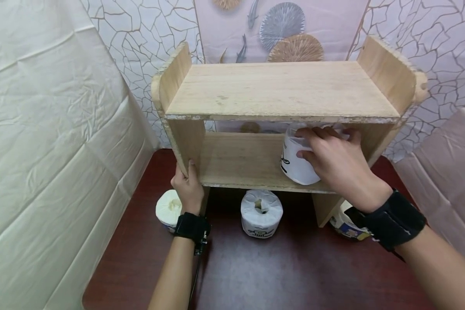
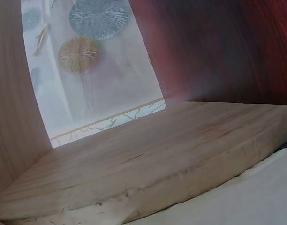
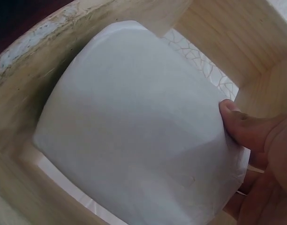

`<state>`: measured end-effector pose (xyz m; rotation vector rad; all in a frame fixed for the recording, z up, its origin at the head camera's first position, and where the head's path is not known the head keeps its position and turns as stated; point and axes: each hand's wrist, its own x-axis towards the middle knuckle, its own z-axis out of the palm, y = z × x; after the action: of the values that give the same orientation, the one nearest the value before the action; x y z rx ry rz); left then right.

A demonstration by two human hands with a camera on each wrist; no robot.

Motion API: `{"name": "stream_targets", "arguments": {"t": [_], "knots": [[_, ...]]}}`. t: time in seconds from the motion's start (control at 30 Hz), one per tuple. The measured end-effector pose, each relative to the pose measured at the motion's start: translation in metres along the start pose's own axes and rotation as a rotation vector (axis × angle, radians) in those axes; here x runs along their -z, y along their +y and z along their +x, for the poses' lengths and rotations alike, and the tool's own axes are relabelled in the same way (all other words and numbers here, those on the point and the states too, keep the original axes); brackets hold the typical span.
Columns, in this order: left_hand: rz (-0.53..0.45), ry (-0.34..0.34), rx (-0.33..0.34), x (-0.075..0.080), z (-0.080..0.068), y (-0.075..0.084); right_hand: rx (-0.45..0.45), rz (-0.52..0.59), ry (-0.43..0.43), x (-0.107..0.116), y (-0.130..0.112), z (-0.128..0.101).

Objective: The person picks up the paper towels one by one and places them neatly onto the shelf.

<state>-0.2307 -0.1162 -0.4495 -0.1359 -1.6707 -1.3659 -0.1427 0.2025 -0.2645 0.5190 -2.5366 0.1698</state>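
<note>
The right hand (image 1: 335, 157) is gripping a wrapped toilet roll (image 1: 297, 162) under the upper board (image 1: 279, 88) of the wooden shelf unit (image 1: 240, 159), at right; the left hand (image 1: 187, 189) is clasping the left side panel (image 1: 187, 140), presumably steadying the unit.

head: above, forward-down | left wrist: low, facing backdrop (image 2: 110, 84) | right wrist: close on roll (image 3: 134, 126), shared with head

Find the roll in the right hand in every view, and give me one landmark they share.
Head: the roll is right of centre, gripped by the right hand.
Left wrist: not in it.
Right wrist: the roll fills the middle, fingers at the right edge.
Shared landmark: the wooden shelf, seen in all three.
</note>
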Motion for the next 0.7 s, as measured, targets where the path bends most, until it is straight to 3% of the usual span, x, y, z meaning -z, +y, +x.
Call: {"name": "stream_targets", "arguments": {"t": [0.43, 0.7], "knots": [[0.034, -0.009, 0.025, 0.000, 0.000, 0.001, 0.013, 0.072, -0.070, 0.005, 0.009, -0.007], [0.011, -0.008, -0.020, 0.000, 0.001, 0.000, 0.030, 0.150, -0.110, 0.008, 0.022, -0.007]]}}
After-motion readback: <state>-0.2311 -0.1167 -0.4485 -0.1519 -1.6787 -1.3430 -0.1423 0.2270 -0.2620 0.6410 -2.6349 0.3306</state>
